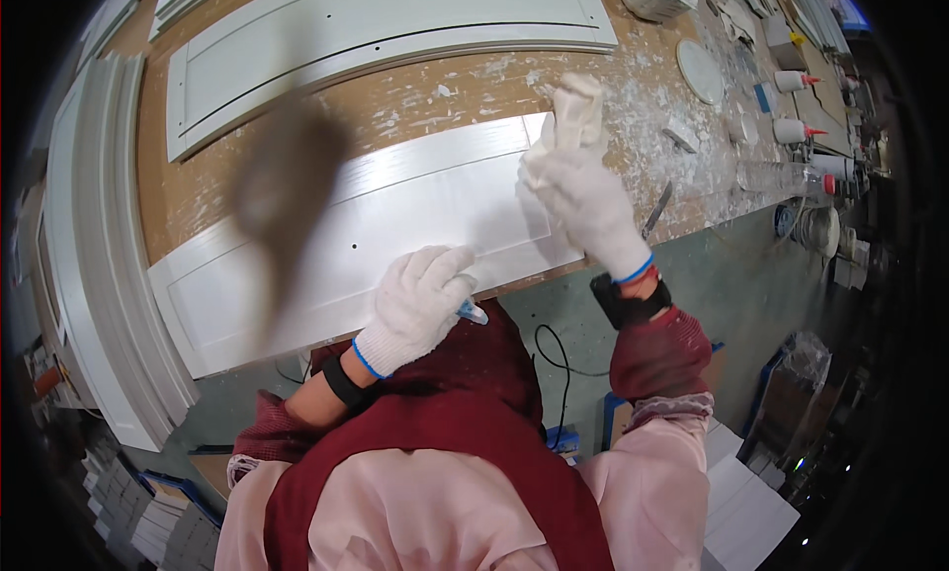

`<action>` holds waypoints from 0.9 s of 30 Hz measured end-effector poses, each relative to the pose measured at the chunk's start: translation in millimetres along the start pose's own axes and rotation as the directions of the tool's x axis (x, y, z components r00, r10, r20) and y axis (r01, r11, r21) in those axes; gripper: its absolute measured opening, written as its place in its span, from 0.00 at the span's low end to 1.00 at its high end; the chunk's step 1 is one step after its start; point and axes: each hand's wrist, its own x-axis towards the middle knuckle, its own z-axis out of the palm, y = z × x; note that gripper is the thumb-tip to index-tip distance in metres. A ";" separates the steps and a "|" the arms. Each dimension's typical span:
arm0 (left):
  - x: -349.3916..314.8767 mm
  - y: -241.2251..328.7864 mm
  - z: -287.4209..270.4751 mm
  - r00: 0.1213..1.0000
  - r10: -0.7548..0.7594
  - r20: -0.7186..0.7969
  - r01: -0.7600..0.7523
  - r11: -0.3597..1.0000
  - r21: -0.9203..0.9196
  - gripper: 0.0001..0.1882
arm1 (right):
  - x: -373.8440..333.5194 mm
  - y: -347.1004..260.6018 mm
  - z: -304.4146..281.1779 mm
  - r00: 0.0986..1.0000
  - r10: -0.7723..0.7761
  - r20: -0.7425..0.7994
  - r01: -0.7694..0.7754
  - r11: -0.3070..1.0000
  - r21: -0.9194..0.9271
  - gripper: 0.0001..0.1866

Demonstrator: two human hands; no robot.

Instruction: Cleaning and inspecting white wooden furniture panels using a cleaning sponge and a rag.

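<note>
A white panel (297,274) with a recessed middle and a small dark hole lies flat on the bench in front of me. My left hand (420,299), in a white knitted glove, rests at the panel's near edge. Its fingers are curled round a small blue and clear object (473,313), of which only one end shows. Over the panel's right end, my gloved right hand (588,210) grips a crumpled off-white cloth (579,111). The cloth's lower part is hidden by the fingers.
A blurred dark shape (287,175) covers part of the left view. Another white panel (395,27) lies farther back; long white boards (94,225) are stacked at left. A knife (657,210), round lid (699,72), white bottles (791,131) and a clear bottle (776,177) are at right.
</note>
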 end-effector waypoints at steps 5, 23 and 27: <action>0.1 0.0 0.7 1.000 -0.003 0.002 0.003 1.000 -0.019 0.15 | 20.1 12.0 21.3 0.974 0.176 -0.143 -0.135 0.956 0.260 0.11; 3.1 3.8 0.4 0.999 0.003 0.048 -0.003 1.000 -0.008 0.13 | 60.3 79.6 -4.7 0.989 0.130 -0.075 -0.148 0.921 -0.360 0.23; 0.2 4.2 0.4 0.998 -0.021 0.063 0.020 1.000 0.015 0.13 | 67.0 74.0 -20.2 0.919 0.394 0.011 -0.392 0.917 -0.068 0.33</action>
